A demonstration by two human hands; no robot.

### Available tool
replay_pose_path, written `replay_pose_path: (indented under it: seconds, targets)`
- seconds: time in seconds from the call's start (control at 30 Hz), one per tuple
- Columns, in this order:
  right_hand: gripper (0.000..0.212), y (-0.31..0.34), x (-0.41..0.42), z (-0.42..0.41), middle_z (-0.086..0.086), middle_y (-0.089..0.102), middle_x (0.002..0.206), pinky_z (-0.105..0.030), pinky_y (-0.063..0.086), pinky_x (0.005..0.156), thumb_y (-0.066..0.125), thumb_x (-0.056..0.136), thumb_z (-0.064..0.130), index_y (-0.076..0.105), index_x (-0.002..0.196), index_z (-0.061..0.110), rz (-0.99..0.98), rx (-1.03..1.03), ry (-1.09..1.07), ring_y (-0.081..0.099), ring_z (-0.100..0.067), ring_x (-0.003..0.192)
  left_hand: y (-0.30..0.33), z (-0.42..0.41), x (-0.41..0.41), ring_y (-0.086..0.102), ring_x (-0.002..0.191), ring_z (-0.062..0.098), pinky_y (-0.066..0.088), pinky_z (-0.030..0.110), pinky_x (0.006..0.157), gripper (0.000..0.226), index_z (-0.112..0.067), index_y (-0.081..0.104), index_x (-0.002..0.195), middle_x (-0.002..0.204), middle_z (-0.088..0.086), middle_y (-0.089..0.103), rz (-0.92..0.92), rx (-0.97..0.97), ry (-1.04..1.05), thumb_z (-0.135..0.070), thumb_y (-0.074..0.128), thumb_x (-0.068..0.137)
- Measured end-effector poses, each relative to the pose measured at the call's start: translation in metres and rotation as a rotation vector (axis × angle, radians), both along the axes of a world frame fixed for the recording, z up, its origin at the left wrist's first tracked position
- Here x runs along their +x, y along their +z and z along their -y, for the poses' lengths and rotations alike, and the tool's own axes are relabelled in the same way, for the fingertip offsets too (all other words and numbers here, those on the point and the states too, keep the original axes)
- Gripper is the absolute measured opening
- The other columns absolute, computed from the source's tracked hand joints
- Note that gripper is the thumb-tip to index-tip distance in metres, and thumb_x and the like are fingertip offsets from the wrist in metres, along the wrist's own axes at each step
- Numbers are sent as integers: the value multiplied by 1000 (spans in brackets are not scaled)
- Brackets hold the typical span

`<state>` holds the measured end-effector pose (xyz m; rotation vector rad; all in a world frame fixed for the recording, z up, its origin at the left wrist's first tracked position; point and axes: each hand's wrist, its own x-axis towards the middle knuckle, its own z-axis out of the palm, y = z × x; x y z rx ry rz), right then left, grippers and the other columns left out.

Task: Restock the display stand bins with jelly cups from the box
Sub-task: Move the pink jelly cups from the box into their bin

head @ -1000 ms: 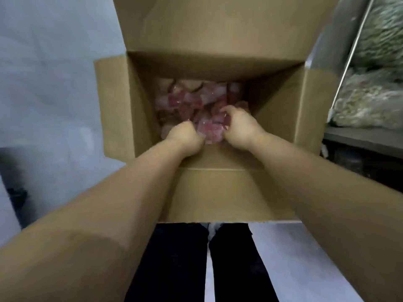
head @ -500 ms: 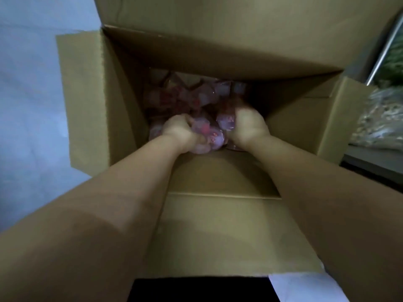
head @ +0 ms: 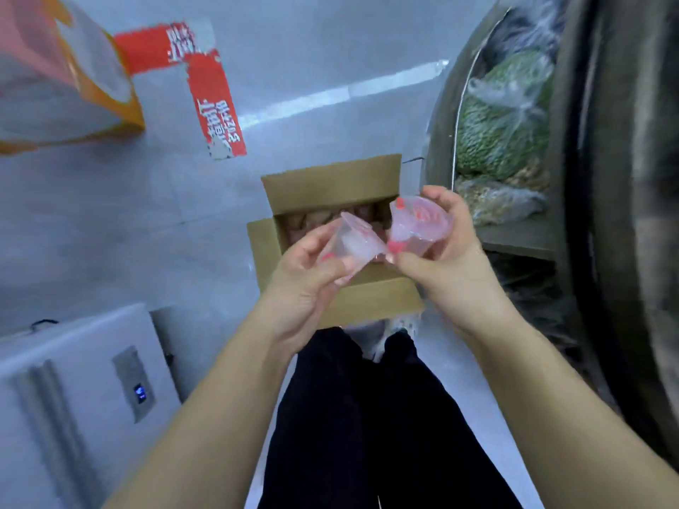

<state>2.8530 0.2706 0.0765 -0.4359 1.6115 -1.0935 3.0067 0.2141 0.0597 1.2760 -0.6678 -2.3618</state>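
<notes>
Both grips are closed on cups: my left hand (head: 305,273) holds one clear plastic jelly cup (head: 354,244), my right hand (head: 441,247) another with a red-printed lid (head: 419,224), both raised above the open brown cardboard box (head: 330,192) on the floor. To do this well, I should keep the cups level and squeeze lightly while carrying. Forearms reach forward, wrists turned inward, cups touching.

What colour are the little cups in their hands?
Clear plastic jelly cups with red-pink markings, seen in the head view.
</notes>
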Motion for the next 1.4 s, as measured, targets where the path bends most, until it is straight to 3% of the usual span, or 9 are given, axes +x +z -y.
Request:
replay_pose_path:
  seconds: [0.2, 0.4, 0.5, 0.6, 0.73, 0.97, 1.13, 1.23, 1.4]
  targets:
    - [70, 181, -31, -38, 17, 66, 95, -15, 50, 74, 62, 68, -4, 41, 118, 41, -5, -286, -129, 63, -2, 88, 174, 9, -47, 63, 97, 21, 54, 26, 75, 39, -7, 56, 101, 108, 8, 67, -218, -116, -135, -14, 62, 63]
    - [63, 297, -75, -110, 13, 62, 93, -21, 48, 76, 71, 65, 12, 48, 114, 44, -127, -493, -329, 59, -6, 81, 298, -24, -140, 68, 80, 15, 50, 22, 58, 45, -12, 51, 104, 98, -1, 71, -403, -306, -367, -27, 67, 65]
    - [58, 333, -94, -153, 18, 63, 91, -15, 49, 75, 78, 64, 23, 49, 109, 46, -291, -484, -469, 61, -1, 85, 334, -63, -186, 62, 102, 18, 52, 26, 82, 71, -10, 49, 119, 115, 4, 64, -479, -379, -508, -31, 82, 61]
    - [56, 354, -115, -194, 18, 66, 90, -17, 49, 74, 79, 56, 32, 50, 104, 36, -405, -450, -672, 61, 0, 85, 354, -102, -224, 56, 115, 20, 45, 34, 100, 83, -11, 48, 127, 123, 3, 62, -543, -492, -656, -26, 86, 55]
    - [55, 376, -148, -246, 18, 69, 93, -11, 48, 70, 76, 61, 29, 50, 106, 13, -521, -427, -796, 63, 4, 86, 367, -148, -269, 60, 109, 15, 46, 28, 92, 60, -16, 54, 115, 113, 0, 65, -564, -675, -755, -5, 75, 61]
    - [38, 383, -207, -291, 16, 69, 96, -9, 46, 76, 76, 67, 17, 62, 98, 32, -668, -373, -825, 63, 1, 91, 377, -183, -328, 58, 110, 17, 45, 41, 98, 58, -40, 51, 112, 120, -1, 59, -508, -1017, -814, -19, 79, 66]
    - [47, 371, -232, -287, 23, 66, 100, -7, 44, 76, 72, 71, 7, 58, 103, 38, -670, -298, -848, 61, 6, 93, 374, -174, -356, 58, 103, -1, 45, 11, 83, 51, -33, 52, 114, 111, -18, 60, -382, -1095, -846, -13, 70, 71]
    - [48, 367, -243, -274, 21, 65, 98, -8, 46, 73, 70, 68, 7, 56, 100, 40, -663, -236, -902, 61, 6, 89, 373, -161, -374, 59, 91, -9, 44, 5, 72, 46, -35, 53, 106, 98, -21, 63, -303, -1123, -881, -7, 72, 74]
    - [41, 360, -254, -259, 14, 63, 99, -4, 45, 67, 72, 74, 8, 51, 96, 36, -592, -94, -986, 58, 13, 80, 373, -135, -402, 62, 90, -2, 48, 21, 80, 41, -32, 53, 102, 94, -17, 67, -257, -1112, -1093, -21, 79, 72]
